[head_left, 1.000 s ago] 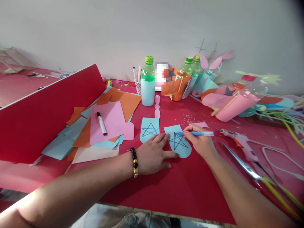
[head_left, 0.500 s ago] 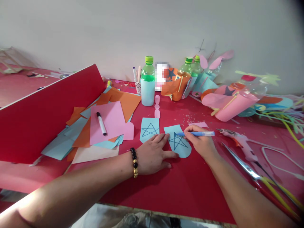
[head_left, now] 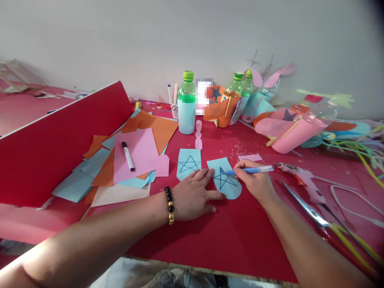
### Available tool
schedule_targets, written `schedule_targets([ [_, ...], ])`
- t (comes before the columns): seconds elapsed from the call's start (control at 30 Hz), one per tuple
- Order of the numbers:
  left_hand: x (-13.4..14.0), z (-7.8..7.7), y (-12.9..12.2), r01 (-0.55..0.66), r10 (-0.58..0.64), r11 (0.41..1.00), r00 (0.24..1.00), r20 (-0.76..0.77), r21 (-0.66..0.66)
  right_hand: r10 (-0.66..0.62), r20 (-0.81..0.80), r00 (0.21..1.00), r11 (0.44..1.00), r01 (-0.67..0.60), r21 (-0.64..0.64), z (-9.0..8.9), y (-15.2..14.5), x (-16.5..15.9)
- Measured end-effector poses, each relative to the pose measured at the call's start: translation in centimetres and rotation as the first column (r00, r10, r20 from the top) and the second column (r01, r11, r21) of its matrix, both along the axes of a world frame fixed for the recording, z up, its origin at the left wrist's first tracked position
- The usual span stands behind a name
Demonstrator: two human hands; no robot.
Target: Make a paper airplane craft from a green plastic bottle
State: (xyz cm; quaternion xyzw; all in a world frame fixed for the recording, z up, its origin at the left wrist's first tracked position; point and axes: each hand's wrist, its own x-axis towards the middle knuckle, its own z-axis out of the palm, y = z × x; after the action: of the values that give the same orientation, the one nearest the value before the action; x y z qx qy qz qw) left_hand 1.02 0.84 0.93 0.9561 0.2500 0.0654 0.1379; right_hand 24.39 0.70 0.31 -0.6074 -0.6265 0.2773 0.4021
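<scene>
My right hand [head_left: 255,182] grips a blue pen [head_left: 255,169] whose tip rests on a light blue paper cutout [head_left: 225,182] bearing a drawn star. My left hand [head_left: 193,195], with a bead bracelet at the wrist, lies flat on the red table [head_left: 234,236] and its fingers press the cutout's left edge. A second light blue cutout [head_left: 188,163] with a star lies just beyond my left fingers. Both arms reach in from the bottom of the view.
A pile of pink, orange and blue paper [head_left: 132,160] with a black marker [head_left: 128,156] lies at left beside a raised red board [head_left: 60,136]. Green-capped bottles [head_left: 187,104] stand at the back. A glue gun [head_left: 303,180] and scissors [head_left: 312,214] lie at right.
The pen tip has shifted slightly on the cutout and the right hand has moved a little to the right. The left hand has stayed in place.
</scene>
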Motion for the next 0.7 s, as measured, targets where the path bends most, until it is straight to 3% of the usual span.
schedule_targets([
  [0.53,0.03,-0.2,0.08,-0.002,0.002,1.0,1.0,0.016,0.007,0.034,-0.037,0.999,0.999,-0.035,-0.034,0.12,-0.06,-0.36],
  [0.7,0.05,-0.12,0.03,-0.004,0.004,1.0,1.0,0.008,0.002,-0.016,0.015,1.0,1.0,0.016,0.007,0.12,0.04,-0.1],
])
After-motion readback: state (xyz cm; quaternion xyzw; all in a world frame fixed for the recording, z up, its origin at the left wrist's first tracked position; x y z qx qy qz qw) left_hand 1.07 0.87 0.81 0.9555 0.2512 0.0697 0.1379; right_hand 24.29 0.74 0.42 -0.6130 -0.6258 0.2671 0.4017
